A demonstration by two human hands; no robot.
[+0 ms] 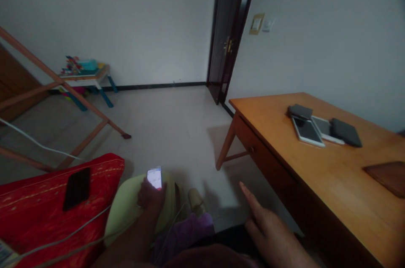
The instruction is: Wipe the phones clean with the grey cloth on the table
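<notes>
Nearest, we are pointing the index finger of our right hand (267, 225); its underside is hidden, so we cannot tell whether it is closing on anything. To its left, our left hand (150, 197) is gripping a lit phone (155, 178) over a pale green seat (125, 202). Left of that grip, a dark slab (77, 188) is lying on a red cloth (106, 173); right of it, a wooden desk (268, 118) is bearing a white-framed tablet (307, 132). Beyond the grip, a low table (85, 81) is standing leftward, a dark door (225, 19) rightward.
</notes>
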